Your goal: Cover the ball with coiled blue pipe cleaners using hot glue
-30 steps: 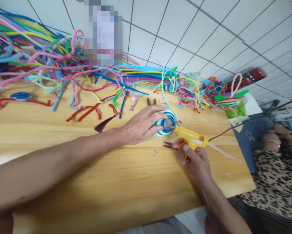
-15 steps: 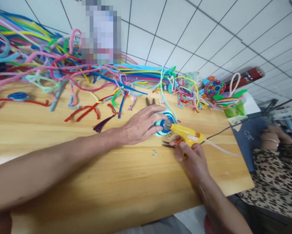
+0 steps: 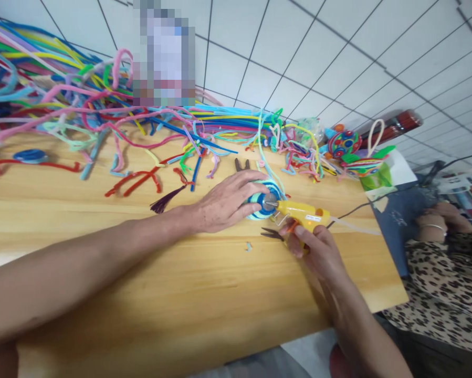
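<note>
My left hand (image 3: 230,202) is closed around the left side of a round piece coiled from blue and mint-green pipe cleaner (image 3: 264,211). Loose pale-blue strands trail up from that piece. In my right hand (image 3: 316,244) is a yellow glue gun (image 3: 301,211), with fingers at its orange trigger. The metal nozzle points left, over the grey centre of the coil; whether it touches cannot be made out. A clear glue stick (image 3: 354,226) sticks out of the gun's back. Scissors (image 3: 273,233) lie partly behind my right hand, blades showing.
Tangled coloured pipe cleaners (image 3: 102,110) line the table's back edge. A purple tassel (image 3: 167,199) and dark tool handles (image 3: 242,164) lie near my left hand. Finished colourful ornaments (image 3: 344,143) stand back right. A black cord (image 3: 357,210) crosses the right edge, beside a person in leopard print (image 3: 444,278).
My right hand and the glue gun have shifted slightly right and tipped a little, and the glue stick sits flatter. My left hand stays on the coiled piece.
</note>
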Motion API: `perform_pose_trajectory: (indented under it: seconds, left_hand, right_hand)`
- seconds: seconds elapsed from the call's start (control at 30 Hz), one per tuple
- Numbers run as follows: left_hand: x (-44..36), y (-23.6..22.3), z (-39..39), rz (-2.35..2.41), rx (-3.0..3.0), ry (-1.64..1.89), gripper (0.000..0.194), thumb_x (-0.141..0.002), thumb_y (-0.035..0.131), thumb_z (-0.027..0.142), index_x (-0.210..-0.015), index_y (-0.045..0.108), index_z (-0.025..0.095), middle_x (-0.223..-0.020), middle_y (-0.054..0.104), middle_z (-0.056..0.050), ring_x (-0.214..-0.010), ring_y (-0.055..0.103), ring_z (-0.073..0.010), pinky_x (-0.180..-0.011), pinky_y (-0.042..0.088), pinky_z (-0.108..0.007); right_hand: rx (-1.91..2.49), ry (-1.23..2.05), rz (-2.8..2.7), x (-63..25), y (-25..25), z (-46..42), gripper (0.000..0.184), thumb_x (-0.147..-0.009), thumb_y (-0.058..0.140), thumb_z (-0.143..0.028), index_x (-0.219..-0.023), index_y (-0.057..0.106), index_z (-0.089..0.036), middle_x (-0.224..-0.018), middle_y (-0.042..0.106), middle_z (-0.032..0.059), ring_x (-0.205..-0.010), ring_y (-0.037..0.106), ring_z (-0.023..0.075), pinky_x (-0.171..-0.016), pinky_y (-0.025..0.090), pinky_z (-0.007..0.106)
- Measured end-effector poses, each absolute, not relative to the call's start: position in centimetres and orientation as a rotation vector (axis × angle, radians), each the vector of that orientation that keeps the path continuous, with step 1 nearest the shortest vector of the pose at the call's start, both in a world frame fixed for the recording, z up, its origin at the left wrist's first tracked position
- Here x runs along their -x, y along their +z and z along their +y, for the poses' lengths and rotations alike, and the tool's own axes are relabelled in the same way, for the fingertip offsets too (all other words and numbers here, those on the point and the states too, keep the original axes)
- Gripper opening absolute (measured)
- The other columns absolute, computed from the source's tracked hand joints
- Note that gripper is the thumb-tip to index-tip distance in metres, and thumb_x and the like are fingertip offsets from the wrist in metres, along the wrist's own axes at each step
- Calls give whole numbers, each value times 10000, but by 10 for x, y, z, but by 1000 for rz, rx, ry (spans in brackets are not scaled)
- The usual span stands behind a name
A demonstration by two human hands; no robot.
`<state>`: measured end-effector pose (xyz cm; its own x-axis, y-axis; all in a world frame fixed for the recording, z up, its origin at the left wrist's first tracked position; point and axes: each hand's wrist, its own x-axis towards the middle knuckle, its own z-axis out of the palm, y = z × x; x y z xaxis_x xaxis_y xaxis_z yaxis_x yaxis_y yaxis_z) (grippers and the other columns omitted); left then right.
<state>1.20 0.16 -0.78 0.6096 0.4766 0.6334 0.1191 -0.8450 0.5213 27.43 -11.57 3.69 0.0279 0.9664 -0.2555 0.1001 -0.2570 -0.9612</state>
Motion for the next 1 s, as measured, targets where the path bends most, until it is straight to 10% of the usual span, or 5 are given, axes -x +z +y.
perform_pose_trajectory:
  seconds: [0.7,1.0]
  left_hand:
    - [-12,-7,2,452,-2423,1140,319,-1139,499,355,-1424,540,217,-1548,570,-182,-1498,548,-295,-1254,516,-549]
    - [-11,-4,1,435,-2415,1122,317,-1142,493,372,-1416,551,225,-1540,580,-171,-1489,556,-287,-1252,515,-545]
  right_hand:
    - [1487,1403,-1266,-285,50,-98,540,-822,851,-639,-600,662,-184,-724,733,55,-448,447,82,-490,360,303]
    - [1439,1547,-1230,-295,51,-90,464,-804,868,-629,-827,779,-174,-553,619,-12,-398,377,84,-448,289,287]
